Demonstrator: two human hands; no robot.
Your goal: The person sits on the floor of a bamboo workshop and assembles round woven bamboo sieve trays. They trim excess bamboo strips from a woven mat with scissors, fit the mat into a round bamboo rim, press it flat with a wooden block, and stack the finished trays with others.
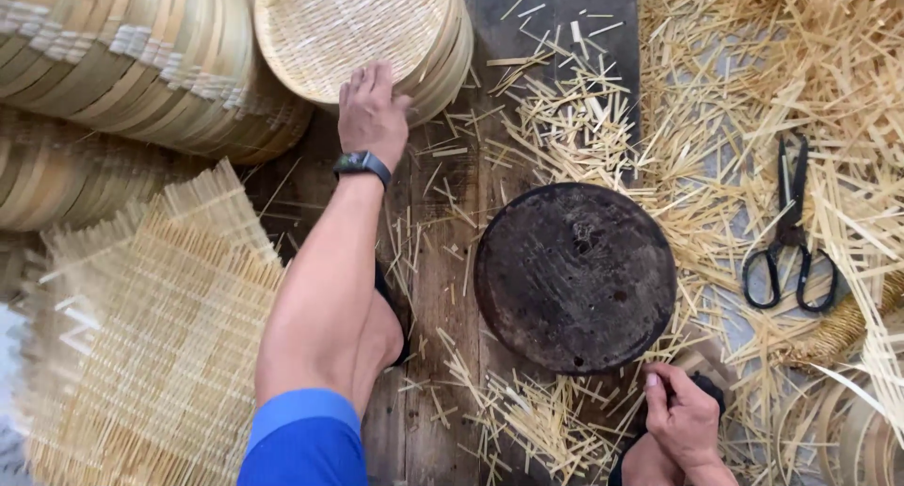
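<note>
My left hand (372, 109) reaches forward and rests on the near rim of a stack of round woven bamboo trays (353, 24); a dark watch (362, 163) sits on that wrist. My right hand (680, 413) is low at the bottom right, fingers curled by my knee, just below a round dark worn board (574, 276) on the wooden floor. Whether the right hand holds anything is unclear.
A pile of square woven bamboo mats (151, 326) lies at the left. Stacked bamboo hoops (132, 62) fill the upper left. Black scissors (789, 236) lie at the right among several bamboo offcuts (753, 62). Thin bamboo rings (847, 420) sit at the bottom right.
</note>
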